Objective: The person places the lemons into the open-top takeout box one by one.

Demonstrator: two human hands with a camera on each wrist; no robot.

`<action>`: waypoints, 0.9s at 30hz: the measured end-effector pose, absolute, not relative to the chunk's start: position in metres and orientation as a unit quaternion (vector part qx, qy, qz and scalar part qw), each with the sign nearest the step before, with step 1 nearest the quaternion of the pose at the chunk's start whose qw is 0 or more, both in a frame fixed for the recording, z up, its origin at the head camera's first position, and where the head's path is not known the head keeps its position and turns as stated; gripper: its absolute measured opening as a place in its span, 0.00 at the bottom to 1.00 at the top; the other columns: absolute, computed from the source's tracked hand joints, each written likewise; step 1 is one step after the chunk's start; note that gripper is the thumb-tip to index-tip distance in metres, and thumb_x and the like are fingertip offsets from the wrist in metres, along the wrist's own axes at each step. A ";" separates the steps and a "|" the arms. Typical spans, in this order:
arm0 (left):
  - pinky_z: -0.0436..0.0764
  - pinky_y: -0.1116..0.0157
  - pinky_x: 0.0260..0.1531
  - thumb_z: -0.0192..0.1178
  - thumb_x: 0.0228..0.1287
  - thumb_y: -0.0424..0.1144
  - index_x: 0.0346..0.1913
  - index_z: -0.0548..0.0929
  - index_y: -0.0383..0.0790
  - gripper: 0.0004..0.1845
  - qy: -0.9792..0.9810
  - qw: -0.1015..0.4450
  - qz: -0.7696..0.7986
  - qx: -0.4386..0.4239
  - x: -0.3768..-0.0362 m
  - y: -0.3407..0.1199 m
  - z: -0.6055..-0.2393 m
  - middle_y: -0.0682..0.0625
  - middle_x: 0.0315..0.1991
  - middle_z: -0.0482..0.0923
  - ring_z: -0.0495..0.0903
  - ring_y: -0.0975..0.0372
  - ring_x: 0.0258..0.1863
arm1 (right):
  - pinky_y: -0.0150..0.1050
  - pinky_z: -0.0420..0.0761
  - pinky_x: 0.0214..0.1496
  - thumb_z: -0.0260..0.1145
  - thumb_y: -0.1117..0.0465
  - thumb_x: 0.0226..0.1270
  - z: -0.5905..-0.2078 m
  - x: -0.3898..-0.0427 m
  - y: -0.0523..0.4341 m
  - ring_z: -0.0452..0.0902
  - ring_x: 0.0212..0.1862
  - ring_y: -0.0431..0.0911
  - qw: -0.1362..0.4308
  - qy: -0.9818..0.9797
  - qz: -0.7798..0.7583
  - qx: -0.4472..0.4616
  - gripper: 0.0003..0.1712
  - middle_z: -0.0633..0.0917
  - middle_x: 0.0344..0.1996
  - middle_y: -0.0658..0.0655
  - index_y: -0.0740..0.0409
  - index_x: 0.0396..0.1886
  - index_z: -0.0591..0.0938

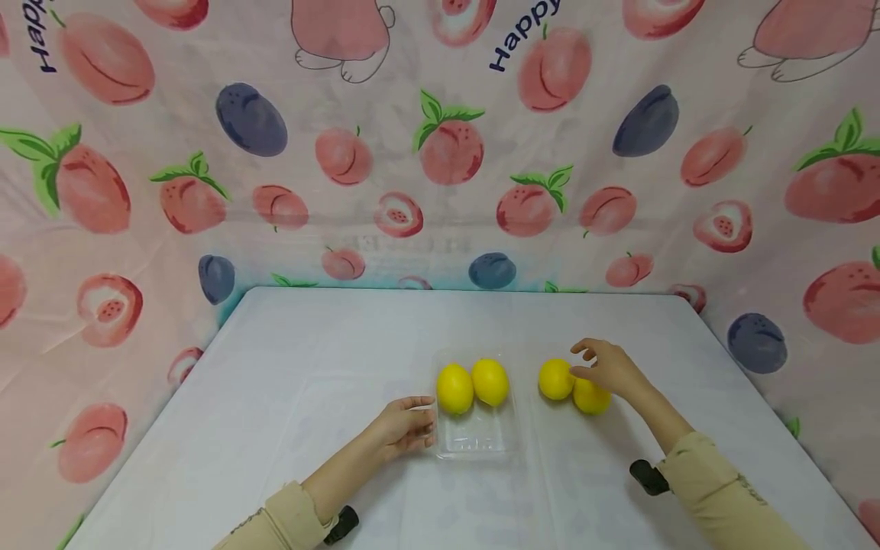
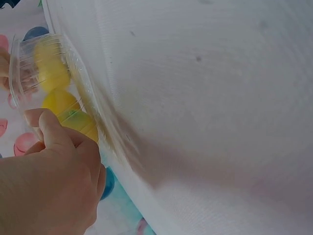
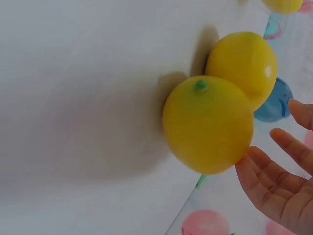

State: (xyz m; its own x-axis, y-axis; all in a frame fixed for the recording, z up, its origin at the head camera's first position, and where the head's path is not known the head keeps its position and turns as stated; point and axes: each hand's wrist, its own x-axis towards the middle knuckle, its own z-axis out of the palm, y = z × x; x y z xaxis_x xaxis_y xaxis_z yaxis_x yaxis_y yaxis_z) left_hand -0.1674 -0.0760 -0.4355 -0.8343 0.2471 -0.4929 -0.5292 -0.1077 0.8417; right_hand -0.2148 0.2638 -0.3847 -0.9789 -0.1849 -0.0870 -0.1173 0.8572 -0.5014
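Observation:
A clear plastic box [image 1: 476, 443] lies on the table with two yellow lemons side by side in its far half, the left lemon [image 1: 454, 390] and the right lemon [image 1: 490, 382]. At its left edge, my left hand [image 1: 404, 428] holds the rim with bent fingers, seen closer in the left wrist view. Right of the box, two more lemons touch each other on the cloth: one farther left [image 1: 554, 380], one nearer me [image 1: 593, 399]. Over the nearer one hovers my right hand [image 1: 609, 367], thumb and fingers spread. Whether a fingertip touches that lemon [image 3: 208, 127], I cannot tell.
White cloth covers the table [image 1: 344, 328]. Behind it and along both sides hangs a fruit-print curtain [image 1: 385, 145]. A dark device sits at each wrist, the left one [image 1: 341, 525] and the right one [image 1: 649, 477].

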 end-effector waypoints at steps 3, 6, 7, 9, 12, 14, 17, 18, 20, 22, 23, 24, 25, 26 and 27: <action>0.81 0.73 0.28 0.52 0.67 0.27 0.58 0.68 0.30 0.18 0.613 0.264 0.736 -0.113 -0.168 -0.076 -0.437 0.52 0.29 0.73 0.73 0.66 0.26 | 0.53 0.79 0.43 0.64 0.61 0.62 -0.386 -0.215 0.271 0.75 0.43 0.62 0.066 0.964 -0.248 -0.076 0.22 0.77 0.46 0.75 0.71 0.52 0.75; 0.81 0.73 0.28 0.52 0.67 0.27 0.58 0.68 0.30 0.18 0.612 0.263 0.737 -0.113 -0.168 -0.076 -0.438 0.52 0.29 0.73 0.73 0.66 0.26 | 0.54 0.78 0.44 0.64 0.61 0.61 -0.386 -0.215 0.277 0.75 0.43 0.62 0.065 0.965 -0.243 -0.073 0.22 0.77 0.44 0.75 0.71 0.50 0.75; 0.81 0.72 0.28 0.52 0.67 0.27 0.58 0.68 0.30 0.18 0.612 0.263 0.737 -0.113 -0.168 -0.076 -0.438 0.52 0.28 0.73 0.73 0.66 0.26 | 0.55 0.78 0.44 0.65 0.61 0.61 -0.386 -0.215 0.279 0.74 0.42 0.63 0.068 0.966 -0.240 -0.072 0.22 0.77 0.44 0.75 0.72 0.50 0.75; 0.81 0.72 0.27 0.52 0.67 0.27 0.58 0.68 0.31 0.18 0.612 0.262 0.737 -0.113 -0.168 -0.076 -0.439 0.52 0.28 0.73 0.73 0.66 0.26 | 0.56 0.77 0.44 0.65 0.61 0.61 -0.386 -0.216 0.282 0.74 0.42 0.63 0.077 0.966 -0.235 -0.070 0.22 0.77 0.43 0.75 0.72 0.50 0.75; 0.80 0.72 0.27 0.52 0.66 0.26 0.58 0.68 0.30 0.18 0.612 0.261 0.738 -0.113 -0.168 -0.075 -0.439 0.52 0.28 0.73 0.73 0.66 0.25 | 0.53 0.78 0.43 0.66 0.60 0.61 -0.387 -0.216 0.287 0.74 0.41 0.62 0.104 0.964 -0.235 -0.063 0.23 0.77 0.42 0.75 0.73 0.50 0.74; 0.80 0.72 0.27 0.52 0.66 0.26 0.58 0.68 0.30 0.18 0.612 0.262 0.737 -0.113 -0.168 -0.076 -0.439 0.52 0.28 0.73 0.73 0.66 0.26 | 0.50 0.81 0.39 0.66 0.60 0.61 -0.390 -0.216 0.290 0.76 0.39 0.59 0.126 0.959 -0.249 -0.058 0.25 0.77 0.41 0.75 0.74 0.50 0.73; 0.80 0.72 0.27 0.52 0.67 0.27 0.58 0.68 0.30 0.18 0.612 0.265 0.736 -0.112 -0.168 -0.076 -0.439 0.52 0.29 0.73 0.73 0.66 0.26 | 0.44 0.84 0.33 0.64 0.59 0.63 -0.394 -0.215 0.294 0.78 0.36 0.54 0.158 0.944 -0.285 -0.045 0.26 0.77 0.42 0.76 0.75 0.52 0.72; 0.80 0.73 0.27 0.52 0.67 0.27 0.58 0.67 0.30 0.18 0.612 0.267 0.736 -0.112 -0.168 -0.076 -0.439 0.52 0.29 0.73 0.73 0.66 0.26 | 0.43 0.84 0.32 0.64 0.60 0.64 -0.395 -0.215 0.295 0.78 0.35 0.52 0.168 0.938 -0.301 -0.041 0.26 0.76 0.43 0.76 0.75 0.53 0.71; 0.80 0.73 0.27 0.52 0.67 0.27 0.59 0.67 0.30 0.18 0.610 0.269 0.737 -0.112 -0.168 -0.077 -0.438 0.52 0.29 0.72 0.73 0.66 0.26 | 0.43 0.85 0.33 0.63 0.59 0.65 -0.396 -0.215 0.296 0.79 0.35 0.51 0.184 0.927 -0.324 -0.035 0.26 0.75 0.45 0.77 0.75 0.54 0.70; 0.80 0.73 0.27 0.52 0.67 0.27 0.59 0.67 0.30 0.18 0.609 0.269 0.738 -0.112 -0.168 -0.077 -0.437 0.52 0.29 0.72 0.73 0.66 0.26 | 0.45 0.85 0.34 0.62 0.58 0.66 -0.396 -0.216 0.297 0.79 0.35 0.51 0.199 0.918 -0.341 -0.030 0.27 0.74 0.46 0.77 0.74 0.56 0.68; 0.80 0.73 0.27 0.51 0.67 0.27 0.59 0.67 0.30 0.18 0.608 0.268 0.738 -0.113 -0.169 -0.077 -0.437 0.52 0.29 0.72 0.73 0.66 0.26 | 0.45 0.85 0.35 0.61 0.58 0.66 -0.396 -0.216 0.297 0.79 0.35 0.51 0.206 0.914 -0.349 -0.028 0.27 0.73 0.46 0.77 0.74 0.56 0.67; 0.80 0.73 0.27 0.51 0.67 0.27 0.59 0.67 0.30 0.18 0.608 0.268 0.739 -0.113 -0.169 -0.077 -0.437 0.52 0.29 0.73 0.73 0.66 0.26 | 0.46 0.85 0.36 0.61 0.58 0.67 -0.396 -0.216 0.298 0.79 0.36 0.51 0.213 0.910 -0.354 -0.025 0.28 0.73 0.47 0.77 0.74 0.57 0.67; 0.80 0.72 0.27 0.51 0.67 0.27 0.59 0.67 0.30 0.18 0.608 0.268 0.738 -0.114 -0.169 -0.077 -0.436 0.52 0.29 0.73 0.73 0.66 0.26 | 0.46 0.85 0.37 0.60 0.57 0.67 -0.396 -0.217 0.298 0.79 0.36 0.51 0.220 0.907 -0.358 -0.021 0.28 0.72 0.47 0.77 0.74 0.57 0.66; 0.80 0.72 0.27 0.51 0.67 0.26 0.59 0.68 0.30 0.18 0.608 0.268 0.738 -0.115 -0.169 -0.077 -0.436 0.52 0.29 0.73 0.73 0.66 0.26 | 0.46 0.85 0.38 0.60 0.57 0.67 -0.396 -0.217 0.298 0.78 0.37 0.51 0.227 0.905 -0.360 -0.016 0.29 0.72 0.48 0.77 0.73 0.58 0.66; 0.80 0.72 0.27 0.52 0.67 0.26 0.59 0.68 0.30 0.18 0.609 0.268 0.738 -0.116 -0.169 -0.077 -0.435 0.52 0.29 0.73 0.73 0.66 0.26 | 0.46 0.85 0.39 0.60 0.57 0.68 -0.397 -0.218 0.298 0.78 0.37 0.51 0.236 0.902 -0.361 -0.013 0.29 0.72 0.49 0.77 0.73 0.59 0.65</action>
